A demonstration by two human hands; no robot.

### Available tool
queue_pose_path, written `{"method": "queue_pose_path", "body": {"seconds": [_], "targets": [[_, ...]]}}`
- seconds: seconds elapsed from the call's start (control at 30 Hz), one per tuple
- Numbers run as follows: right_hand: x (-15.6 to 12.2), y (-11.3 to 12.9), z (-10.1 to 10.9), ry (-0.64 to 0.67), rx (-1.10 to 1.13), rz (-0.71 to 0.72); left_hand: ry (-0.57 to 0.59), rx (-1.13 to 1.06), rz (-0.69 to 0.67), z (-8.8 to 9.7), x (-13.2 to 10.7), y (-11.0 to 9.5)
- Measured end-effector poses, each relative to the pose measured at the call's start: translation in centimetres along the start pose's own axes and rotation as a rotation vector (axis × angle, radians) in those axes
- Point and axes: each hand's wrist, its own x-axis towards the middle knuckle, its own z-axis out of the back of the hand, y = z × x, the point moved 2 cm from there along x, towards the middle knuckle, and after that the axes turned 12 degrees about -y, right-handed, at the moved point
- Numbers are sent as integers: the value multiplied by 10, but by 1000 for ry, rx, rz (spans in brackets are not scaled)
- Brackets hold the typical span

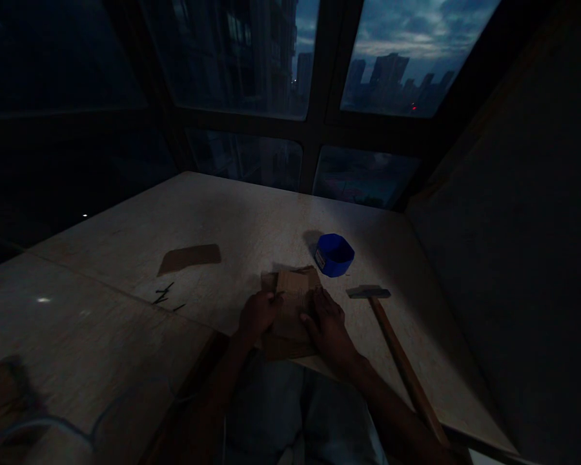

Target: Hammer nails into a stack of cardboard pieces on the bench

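While a hammer and a blue tub sit near the outstretched right hand, the curled left hand joins it on layered cardboard at the table's near edge; whether either grips, I can't tell.

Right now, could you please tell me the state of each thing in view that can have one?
Cardboard stack: layered, between the hands
Left hand: on the stack's left side, fingers bent
Right hand: on the stack's right side, thumb spread
Blue container: upright, open-topped
Hammer: lying down, not held
Loose cardboard piece: lying apart
Thin dark sticks: scattered loose
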Motion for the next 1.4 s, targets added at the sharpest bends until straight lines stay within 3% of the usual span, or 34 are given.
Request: {"method": "queue_pose_path", "body": {"seconds": [0.23,0.47,0.8,0.93,1.03,1.13,1.3,1.4], "targets": [[-3,-8,-2,-21,229,-137,-16,148,52,-10,-14,-32],[-7,-14,-9,19,141,-43,32,194,80,-7,-11,-38],[-1,-12,9,57,278,-79,204,-501,104,-24,20,-7],[5,-6,24,-36,397,-136,85,-719,180,-21,22,-5],[15,-5,35,-98,458,-310,-51,-815,261,-19,9,1],[29,-8,36,-10,539,-420,-125,-756,321,-21,-15,5],[55,-24,30,87,481,-373,-48,-498,285,-18,-52,10],[71,-30,26,116,382,-297,-104,-474,220,0,-63,10]]}}
